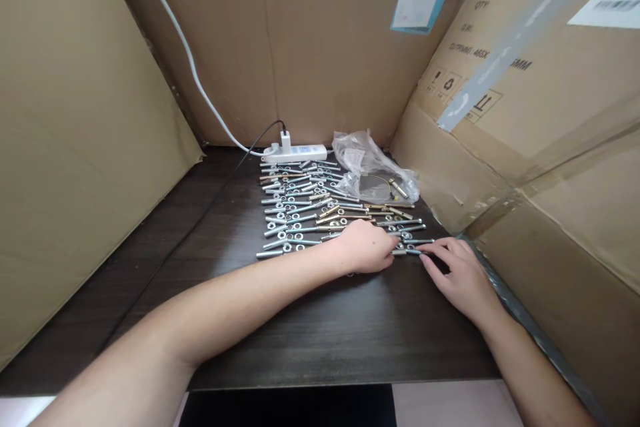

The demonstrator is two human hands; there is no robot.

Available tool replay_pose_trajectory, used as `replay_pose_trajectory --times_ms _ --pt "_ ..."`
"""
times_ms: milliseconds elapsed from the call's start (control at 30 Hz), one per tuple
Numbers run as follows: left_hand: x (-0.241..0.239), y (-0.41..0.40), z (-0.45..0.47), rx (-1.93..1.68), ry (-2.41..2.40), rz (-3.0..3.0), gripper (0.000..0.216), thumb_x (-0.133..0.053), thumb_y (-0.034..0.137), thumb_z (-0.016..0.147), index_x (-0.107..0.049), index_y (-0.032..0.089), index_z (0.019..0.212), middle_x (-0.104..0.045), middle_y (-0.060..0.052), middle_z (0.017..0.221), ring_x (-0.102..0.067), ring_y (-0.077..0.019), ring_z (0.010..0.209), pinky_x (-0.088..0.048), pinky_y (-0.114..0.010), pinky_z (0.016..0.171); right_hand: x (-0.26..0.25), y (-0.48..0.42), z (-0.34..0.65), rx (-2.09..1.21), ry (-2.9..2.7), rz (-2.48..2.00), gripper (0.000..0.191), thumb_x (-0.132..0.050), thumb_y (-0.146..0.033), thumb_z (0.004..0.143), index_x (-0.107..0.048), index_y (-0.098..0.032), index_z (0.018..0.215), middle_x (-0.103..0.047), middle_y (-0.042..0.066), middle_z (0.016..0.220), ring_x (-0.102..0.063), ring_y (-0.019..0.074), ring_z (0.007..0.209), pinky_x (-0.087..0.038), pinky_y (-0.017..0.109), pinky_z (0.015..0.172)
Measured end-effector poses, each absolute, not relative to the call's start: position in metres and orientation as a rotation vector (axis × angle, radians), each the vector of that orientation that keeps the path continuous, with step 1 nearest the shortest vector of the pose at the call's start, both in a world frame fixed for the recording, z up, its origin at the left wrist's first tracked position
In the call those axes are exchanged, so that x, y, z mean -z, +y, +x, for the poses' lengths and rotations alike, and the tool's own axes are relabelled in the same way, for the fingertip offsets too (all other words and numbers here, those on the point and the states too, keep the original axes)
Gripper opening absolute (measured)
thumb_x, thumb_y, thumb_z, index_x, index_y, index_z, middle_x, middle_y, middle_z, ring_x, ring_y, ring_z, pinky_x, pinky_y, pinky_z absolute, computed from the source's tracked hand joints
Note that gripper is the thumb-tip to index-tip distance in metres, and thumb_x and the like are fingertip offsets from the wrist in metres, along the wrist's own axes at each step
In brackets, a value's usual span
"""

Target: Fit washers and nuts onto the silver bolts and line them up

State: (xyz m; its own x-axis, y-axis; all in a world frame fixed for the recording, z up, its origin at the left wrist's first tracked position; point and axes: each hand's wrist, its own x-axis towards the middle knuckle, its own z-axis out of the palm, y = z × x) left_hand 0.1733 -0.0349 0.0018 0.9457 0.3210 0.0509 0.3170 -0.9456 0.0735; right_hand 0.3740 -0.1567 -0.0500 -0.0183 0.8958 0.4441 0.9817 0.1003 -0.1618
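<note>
Several silver and brass bolts with nuts and washers [305, 203] lie in rows on a dark wooden table [320, 340]. My left hand [367, 247] reaches across to the near right end of the rows, its fingers curled and pinching a silver bolt [407, 251] that lies on the table. My right hand [457, 273] rests just right of it, fingers stretched out flat, the fingertips touching the same bolt's right end.
A clear plastic bag [373, 170] with small metal parts sits behind the rows. A white power strip [295, 153] with a white cable and a black cable lies at the back. Cardboard boxes wall in the table on the left [75, 147], back and right [540, 147].
</note>
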Motion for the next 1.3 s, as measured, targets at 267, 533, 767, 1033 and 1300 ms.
replay_pose_trajectory --times_ms 267,533,767,1033,1300 --pt "0.003 -0.043 0.174 -0.267 0.412 3.053 0.023 -0.050 0.032 0.085 -0.062 0.016 0.097 -0.071 -0.007 0.083 -0.069 -0.0255 0.075 -0.053 -0.035 0.065 0.054 -0.156 0.375 0.344 -1.875 -1.818 0.021 -0.052 -0.030 0.088 -0.065 -0.022 0.103 -0.056 0.007 0.094 -0.055 0.0219 0.088 -0.045 0.036 0.081" --pt "0.009 -0.049 0.184 -0.282 0.393 3.041 0.018 -0.051 0.026 0.087 -0.061 0.016 0.099 -0.071 -0.008 0.084 -0.069 -0.0248 0.074 -0.053 -0.034 0.063 0.053 -0.158 0.374 0.279 -1.823 -1.822 0.015 -0.052 -0.028 0.087 -0.062 -0.021 0.095 -0.058 0.006 0.091 -0.056 0.0215 0.085 -0.045 0.036 0.079" --pt "0.006 -0.052 0.183 -0.358 0.449 3.043 0.018 -0.049 0.026 0.088 -0.060 0.014 0.097 -0.070 -0.008 0.084 -0.068 -0.0242 0.072 -0.052 -0.035 0.060 0.053 -0.158 0.375 0.280 -1.803 -1.828 0.015 -0.051 -0.029 0.087 -0.061 -0.021 0.094 -0.059 0.006 0.090 -0.056 0.0220 0.085 -0.046 0.036 0.078" --pt "0.017 -0.086 0.203 -0.208 0.030 3.048 0.020 -0.047 0.023 0.088 -0.061 0.013 0.098 -0.066 -0.009 0.093 -0.064 -0.0237 0.083 -0.052 -0.037 0.068 0.049 -0.162 0.375 0.231 -1.694 -1.856 0.017 -0.049 -0.029 0.085 -0.061 -0.021 0.093 -0.058 0.006 0.087 -0.056 0.0218 0.083 -0.047 0.034 0.072" --pt "0.026 -0.074 0.211 -0.326 0.011 3.140 0.025 -0.042 0.017 0.090 -0.057 0.013 0.109 -0.058 -0.011 0.111 -0.060 -0.0204 0.085 -0.050 -0.035 0.074 0.051 -0.164 0.376 0.196 -1.651 -1.860 0.016 -0.050 -0.028 0.085 -0.061 -0.021 0.093 -0.059 0.005 0.089 -0.056 0.0200 0.083 -0.046 0.032 0.073"
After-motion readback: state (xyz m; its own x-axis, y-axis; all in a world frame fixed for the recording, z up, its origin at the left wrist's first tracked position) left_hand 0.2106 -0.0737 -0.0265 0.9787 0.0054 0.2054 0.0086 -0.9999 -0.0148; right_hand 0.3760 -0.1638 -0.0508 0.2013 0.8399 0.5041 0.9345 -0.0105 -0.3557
